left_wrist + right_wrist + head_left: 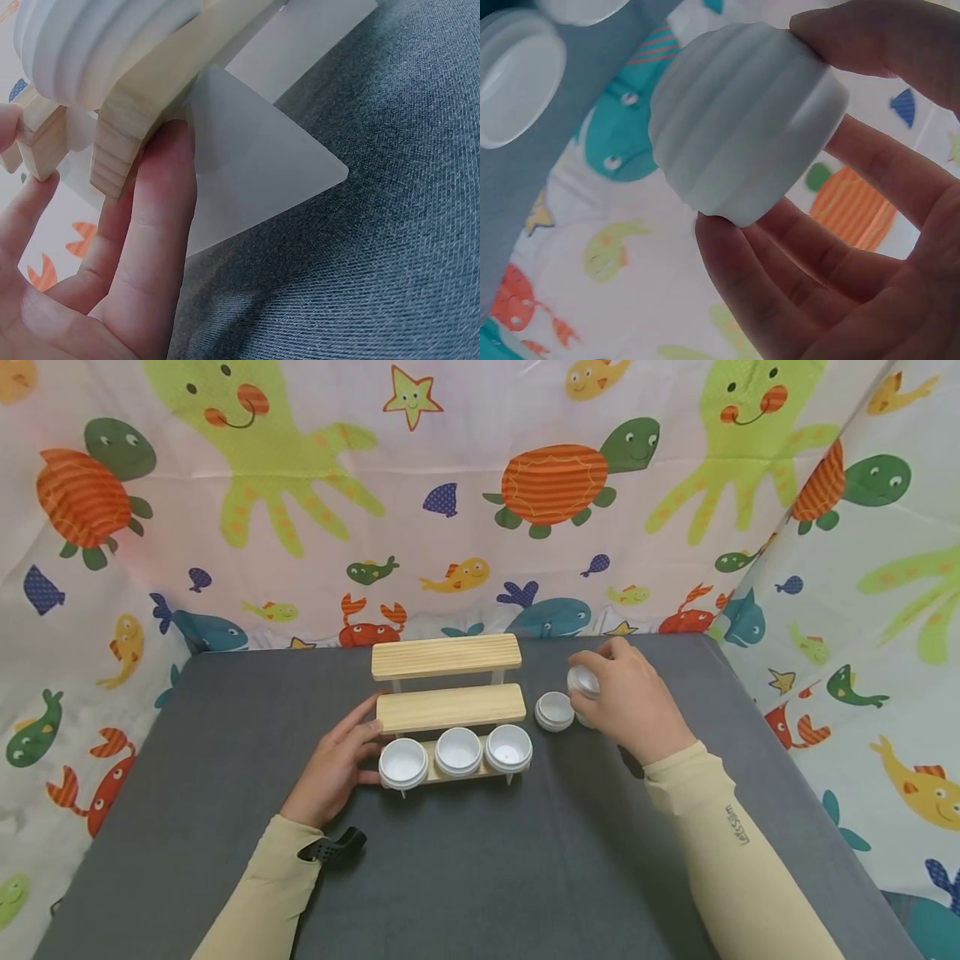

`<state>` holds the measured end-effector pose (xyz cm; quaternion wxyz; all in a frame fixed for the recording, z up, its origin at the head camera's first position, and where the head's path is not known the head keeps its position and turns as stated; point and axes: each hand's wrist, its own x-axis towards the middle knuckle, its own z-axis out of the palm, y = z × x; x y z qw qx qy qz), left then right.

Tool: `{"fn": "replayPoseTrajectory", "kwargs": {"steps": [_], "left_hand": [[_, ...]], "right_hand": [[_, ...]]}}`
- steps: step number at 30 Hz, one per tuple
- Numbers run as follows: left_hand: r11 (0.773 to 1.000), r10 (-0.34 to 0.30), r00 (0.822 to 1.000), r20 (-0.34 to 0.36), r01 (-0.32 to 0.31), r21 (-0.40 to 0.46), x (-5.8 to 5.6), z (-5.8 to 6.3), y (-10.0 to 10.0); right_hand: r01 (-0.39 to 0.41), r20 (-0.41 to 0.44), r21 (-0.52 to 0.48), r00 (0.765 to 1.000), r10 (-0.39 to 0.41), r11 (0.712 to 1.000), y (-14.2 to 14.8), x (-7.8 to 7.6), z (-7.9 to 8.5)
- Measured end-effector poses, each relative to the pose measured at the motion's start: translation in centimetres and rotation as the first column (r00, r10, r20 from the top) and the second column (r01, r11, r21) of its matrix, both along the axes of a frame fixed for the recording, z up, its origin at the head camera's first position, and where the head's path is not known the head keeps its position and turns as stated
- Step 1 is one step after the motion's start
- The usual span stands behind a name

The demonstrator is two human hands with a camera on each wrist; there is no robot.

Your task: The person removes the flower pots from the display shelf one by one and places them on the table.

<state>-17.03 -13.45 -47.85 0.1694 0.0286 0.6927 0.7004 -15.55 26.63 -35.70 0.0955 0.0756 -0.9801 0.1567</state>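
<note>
Near three racked cups (458,752), left fingers (159,232) grip one rack (451,708), right fingers (739,274) one cup (739,124).

Soft, even light fills the head view, bright on the patterned curtain (465,439), with a faint pink cast in places. Beside the right sleeve (738,843), a dim, soft-edged shadow lies on the dark counter (450,877). Both wrist views are duller and hazy. In the right one, the grip (877,277) sits in shade, a pale highlight touches the white cup (742,120), and the curtain behind looks soft. In the left, the counter's weave shows clearly, darkening beside the frosted rack foot (262,172).
</note>
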Motion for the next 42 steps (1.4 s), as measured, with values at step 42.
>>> {"fn": "replayPoseTrajectory", "kwargs": {"steps": [42], "left_hand": [[1.000,0.002,1.000,-0.001,-0.002,-0.017,0.1,-0.3,0.1]], "right_hand": [[0.224,0.049,-0.134,0.975,-0.219,0.965,7.9,0.2,-7.0]]}}
